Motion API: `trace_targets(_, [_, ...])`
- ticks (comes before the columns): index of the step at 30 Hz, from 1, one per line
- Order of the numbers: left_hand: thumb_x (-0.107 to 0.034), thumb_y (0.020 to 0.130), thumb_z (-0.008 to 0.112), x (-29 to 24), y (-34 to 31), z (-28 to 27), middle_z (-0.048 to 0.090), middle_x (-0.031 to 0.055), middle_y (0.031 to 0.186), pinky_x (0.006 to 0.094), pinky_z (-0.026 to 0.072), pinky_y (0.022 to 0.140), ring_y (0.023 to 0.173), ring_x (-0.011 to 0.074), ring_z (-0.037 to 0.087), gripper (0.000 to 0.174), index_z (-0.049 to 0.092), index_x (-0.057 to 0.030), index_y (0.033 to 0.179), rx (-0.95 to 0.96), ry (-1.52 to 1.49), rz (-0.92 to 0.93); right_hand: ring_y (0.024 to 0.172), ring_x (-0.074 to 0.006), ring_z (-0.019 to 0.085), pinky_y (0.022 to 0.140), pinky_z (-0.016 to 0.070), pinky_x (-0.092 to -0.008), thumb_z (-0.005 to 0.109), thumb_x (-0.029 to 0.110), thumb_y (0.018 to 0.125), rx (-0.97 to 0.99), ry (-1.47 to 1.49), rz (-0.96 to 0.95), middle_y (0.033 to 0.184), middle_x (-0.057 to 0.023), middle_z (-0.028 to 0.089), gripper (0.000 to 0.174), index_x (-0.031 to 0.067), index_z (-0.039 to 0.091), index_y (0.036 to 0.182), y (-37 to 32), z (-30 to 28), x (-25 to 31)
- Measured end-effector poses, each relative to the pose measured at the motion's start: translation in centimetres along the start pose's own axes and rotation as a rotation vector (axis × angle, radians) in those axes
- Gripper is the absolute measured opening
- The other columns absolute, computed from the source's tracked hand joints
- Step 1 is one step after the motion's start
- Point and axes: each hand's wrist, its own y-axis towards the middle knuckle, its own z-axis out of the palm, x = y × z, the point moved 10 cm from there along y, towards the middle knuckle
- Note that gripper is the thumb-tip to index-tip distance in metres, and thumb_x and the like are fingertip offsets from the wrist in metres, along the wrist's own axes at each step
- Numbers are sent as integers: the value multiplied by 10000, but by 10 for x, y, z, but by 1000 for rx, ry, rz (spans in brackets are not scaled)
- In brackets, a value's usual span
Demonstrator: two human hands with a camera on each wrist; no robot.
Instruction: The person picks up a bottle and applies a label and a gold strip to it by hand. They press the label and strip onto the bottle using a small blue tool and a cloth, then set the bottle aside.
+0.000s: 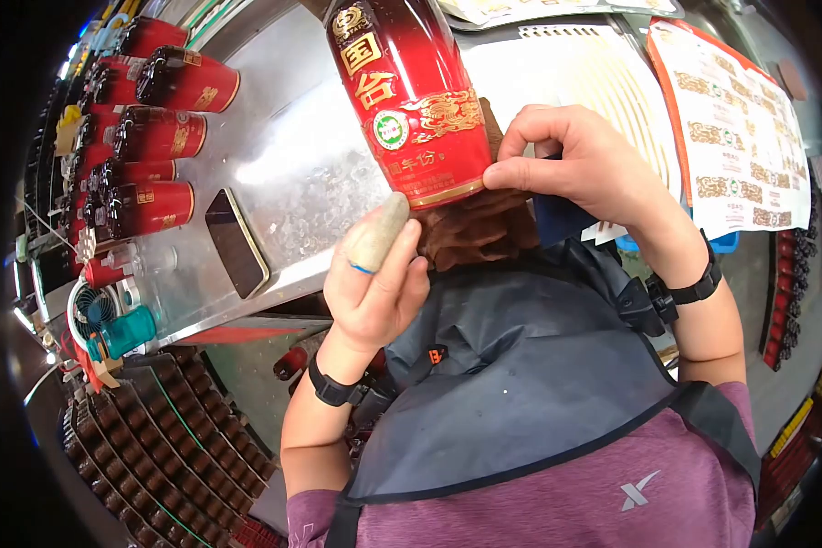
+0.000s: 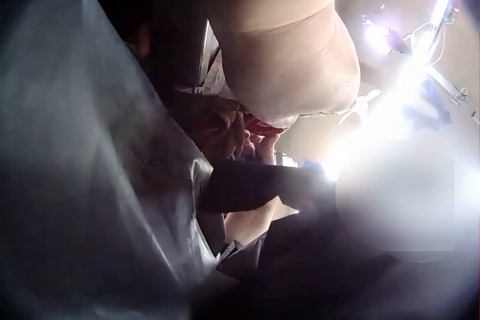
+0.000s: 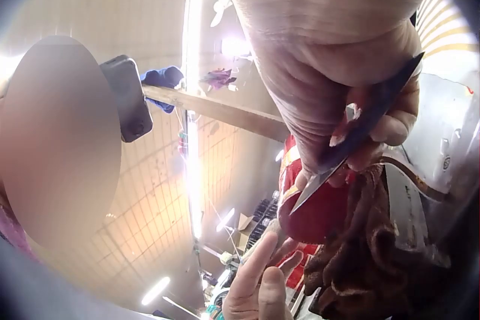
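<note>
A red bottle (image 1: 429, 110) with gold lettering lies slanted over a brown cloth (image 1: 484, 233), its gold-banded base toward me. At the base's left edge is my left hand (image 1: 370, 279), a beige finger cot (image 1: 381, 233) on one digit touching the rim; its other fingers are loosely bent, off the bottle. My right hand (image 1: 598, 169) has its thumb and forefinger at the base's right edge. Its curled fingers hold a dark, pointed blade-like piece (image 3: 360, 129), seen in the right wrist view. The left wrist view is mostly dark apron and forearm.
Several red bottles (image 1: 164, 132) stand at the left of the metal table (image 1: 283, 119). Nearer lie a phone (image 1: 236, 242) and a small teal bottle (image 1: 128, 331). Right of the bottle are a stack of gold-striped sheets (image 1: 603, 87) and a printed label pack (image 1: 735, 128).
</note>
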Motion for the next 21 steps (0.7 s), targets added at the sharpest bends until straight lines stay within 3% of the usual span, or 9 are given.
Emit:
trace_targets(3, [-15,772,698,-6,2,2,664,182,1199,397,542,915,1074,327,644,327,726,-19,1098,-25,63,68,603,-26,406,549,334,-219,793,218,843,11,-3,9,653,67,513,208,49,681,798,1,-1,-4])
trace_targets(4, [-1,715,713,-7,3,2,666,123,1202,378,554,886,1088,303,630,365,745,-64,1073,-46,86,80,621,-30,412,559,342,-225,796,218,839,6,-20,-38,682,61,525,209,49,684,794,2,-1,-3])
trace_targets(7, [-12,749,707,-19,8,8,651,150,1232,395,522,919,1118,316,606,394,716,-50,1140,-4,166,210,650,-41,426,579,356,-234,801,218,832,6,-28,-65,734,51,548,209,48,687,788,2,-2,0])
trace_targets(8, [-27,717,721,-22,10,13,647,100,1255,384,519,921,1168,298,568,404,734,-82,1117,5,206,228,662,-46,433,588,361,-238,803,216,829,18,-20,-43,758,48,558,208,48,689,786,2,-1,-2])
trace_targets(12, [-46,711,714,-33,15,27,620,9,1270,363,561,881,1226,248,509,398,751,-173,1087,-11,262,315,639,-90,512,616,441,-282,792,275,834,-2,5,-87,665,-23,619,271,22,712,780,3,-2,2])
trace_targets(15, [-37,710,710,-29,12,19,615,38,1276,371,568,884,1215,270,531,417,740,-146,1112,76,178,256,643,-96,523,622,448,-285,800,287,825,-7,-23,-87,660,-33,623,283,22,712,778,4,-4,2])
trace_targets(17, [-25,719,699,-23,4,5,639,93,1242,382,569,889,1163,303,579,405,732,-97,1116,1,145,222,635,-99,519,615,444,-282,806,303,817,2,-90,-119,648,-36,615,301,21,710,775,4,-3,5])
trace_targets(19, [-21,793,667,-8,4,1,642,182,1242,438,512,961,1124,364,597,363,693,-16,1155,38,92,77,634,-100,520,615,444,-280,806,311,817,5,-79,-110,647,-37,613,308,21,710,774,4,-3,3])
trace_targets(21, [-13,809,649,-10,6,2,644,194,1238,440,510,963,1105,358,610,340,697,4,1144,21,82,75,634,-101,521,616,444,-278,805,318,816,16,-73,-104,645,-39,611,315,21,709,773,5,-2,3])
